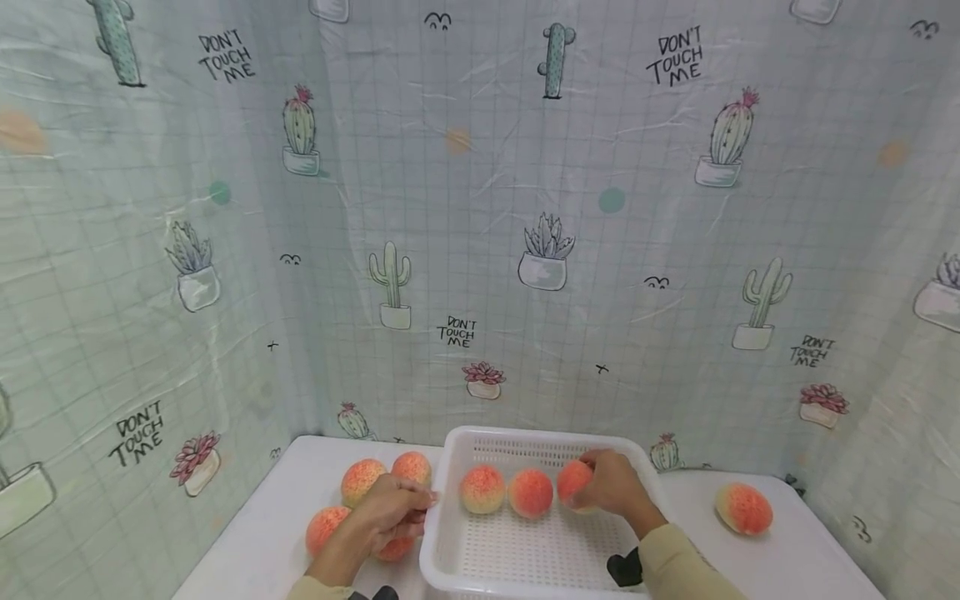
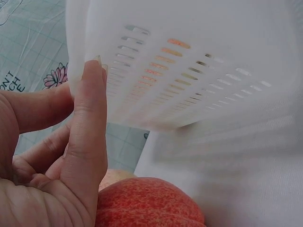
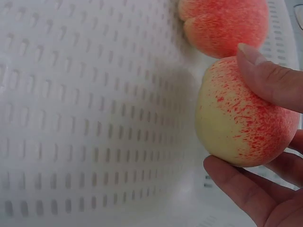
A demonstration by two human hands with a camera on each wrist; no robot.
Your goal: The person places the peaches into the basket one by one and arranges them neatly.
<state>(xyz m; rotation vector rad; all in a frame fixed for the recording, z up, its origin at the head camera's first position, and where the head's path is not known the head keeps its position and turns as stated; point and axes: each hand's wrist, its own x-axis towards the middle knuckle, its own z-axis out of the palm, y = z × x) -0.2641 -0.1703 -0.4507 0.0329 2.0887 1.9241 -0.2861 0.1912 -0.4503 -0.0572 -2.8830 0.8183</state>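
Note:
A white plastic basket (image 1: 480,575) with slotted walls stands on the table. My left hand (image 1: 396,510) pinches its left rim between thumb and fingers, which the left wrist view shows close up at the basket wall (image 2: 189,23). Inside the basket, my right hand (image 1: 617,487) grips a peach (image 1: 572,482), thumb on one side and fingers round the other. In the right wrist view this peach (image 3: 236,118) shows a pale yellow side and a red-speckled side. Two more peaches, one in the middle (image 1: 530,493) and one at the left (image 1: 482,489), lie in a row beside it.
Several peaches lie on the table left of the basket, one at the back (image 1: 412,468) and one (image 1: 326,529) partly behind my left wrist. Another peach (image 1: 744,509) lies on the right. A cactus-print curtain (image 1: 480,208) hangs behind and along the sides of the white table (image 1: 255,533).

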